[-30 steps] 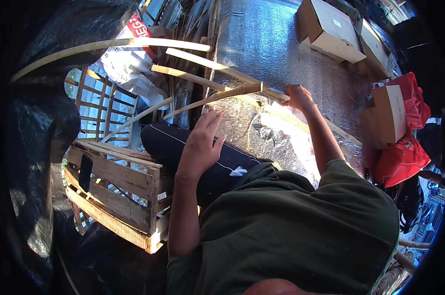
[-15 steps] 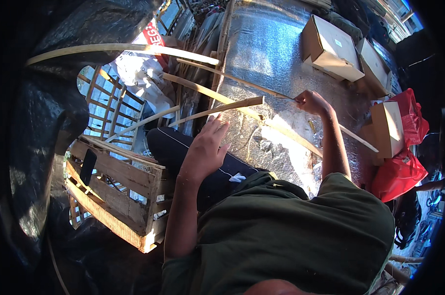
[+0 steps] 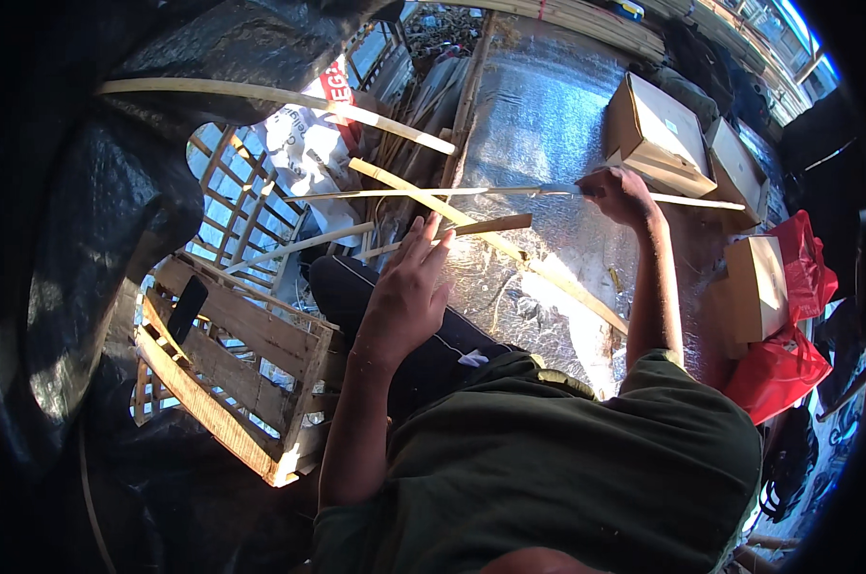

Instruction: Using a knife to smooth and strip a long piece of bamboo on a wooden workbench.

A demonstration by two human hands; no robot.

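My left hand is open, its fingers stretched out beside a short, flat wooden strip that passes behind the fingertips. Whether they touch it I cannot tell. Farther right, my right hand is closed around a long, thin pale wooden strip. A pale length also shows beyond the wrist, and a small greyish part sits at the fingers, too small to name. A wider wooden slat slants under the held strip. Another bent pale strip reaches in from the upper left.
A wooden crate with a dark phone-like object stands at my left, near black plastic sheeting. Silvery sheeting covers the surface ahead. Cardboard boxes and red bags lie at the right. A white-and-red sack is far left.
The held strip has swung from slanting to nearly level, its left end coming nearer to me. The short strip by my left hand has shifted slightly nearer. The whole view has shifted a little.
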